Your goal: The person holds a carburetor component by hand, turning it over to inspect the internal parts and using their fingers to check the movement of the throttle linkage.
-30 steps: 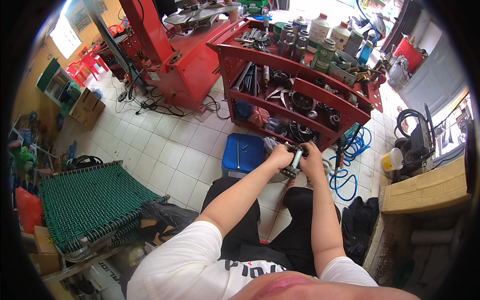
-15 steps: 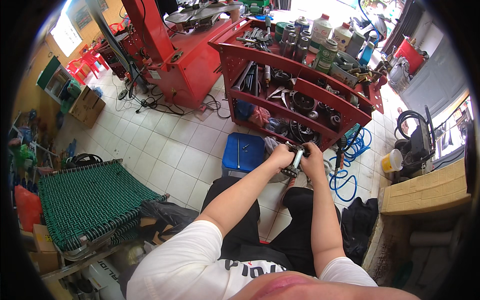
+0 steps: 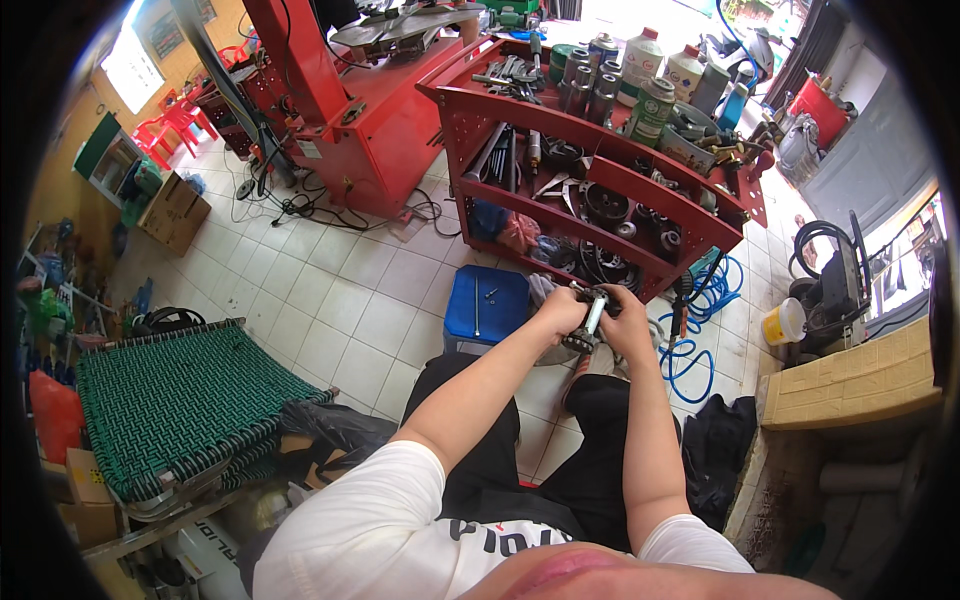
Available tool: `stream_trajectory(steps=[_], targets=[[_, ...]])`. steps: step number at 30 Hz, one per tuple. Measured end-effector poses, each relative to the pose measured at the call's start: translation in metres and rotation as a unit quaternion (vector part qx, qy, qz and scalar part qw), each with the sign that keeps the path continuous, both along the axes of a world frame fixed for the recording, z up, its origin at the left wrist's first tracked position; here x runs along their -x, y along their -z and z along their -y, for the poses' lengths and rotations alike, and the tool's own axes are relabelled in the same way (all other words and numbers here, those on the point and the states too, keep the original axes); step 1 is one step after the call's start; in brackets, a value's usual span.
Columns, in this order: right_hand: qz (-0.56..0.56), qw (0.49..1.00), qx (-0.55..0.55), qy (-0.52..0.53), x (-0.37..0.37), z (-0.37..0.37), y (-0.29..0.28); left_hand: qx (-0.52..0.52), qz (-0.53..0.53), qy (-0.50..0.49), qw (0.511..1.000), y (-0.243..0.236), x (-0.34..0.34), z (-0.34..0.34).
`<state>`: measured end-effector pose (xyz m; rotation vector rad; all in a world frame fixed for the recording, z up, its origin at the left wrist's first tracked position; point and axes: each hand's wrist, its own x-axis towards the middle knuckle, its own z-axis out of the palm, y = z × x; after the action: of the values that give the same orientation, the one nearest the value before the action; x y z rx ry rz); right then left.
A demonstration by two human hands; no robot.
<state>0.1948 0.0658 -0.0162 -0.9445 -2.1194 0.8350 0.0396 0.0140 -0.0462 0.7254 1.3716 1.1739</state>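
Note:
Between my knees, my left hand and my right hand are closed around a metal part with a light silver shaft and dark, rounded ends. My left fingers grip its left side, and my right hand holds it from the right. Its exact kind is too small to make out, and my fingers cover some of it. To the left of my hands stands a small blue stool. On its top lie a long thin metal rod and small bolts.
A red tool cart with bottles, cans and metal parts stands just beyond my hands. Blue hose lies coiled on the tiles at the right. A green woven folding bed is at the left, and a red machine stands farther back.
The metal part has turned slightly in my hands, and my right fingers have shifted a little on it. The stool and the things on it have stayed put.

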Motion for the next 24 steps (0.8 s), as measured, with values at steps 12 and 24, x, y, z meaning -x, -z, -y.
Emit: stream_trajectory(steps=[12,24], targets=[[-0.014,0.999,0.040,0.003,-0.002,-0.007,0.011,-0.004,0.026,0.011,1.000,0.000,0.001,0.000],[-0.041,0.998,0.051,-0.008,-0.002,-0.006,0.008,-0.004,0.008,0.015,1.000,-0.014,0.000,0.004]])
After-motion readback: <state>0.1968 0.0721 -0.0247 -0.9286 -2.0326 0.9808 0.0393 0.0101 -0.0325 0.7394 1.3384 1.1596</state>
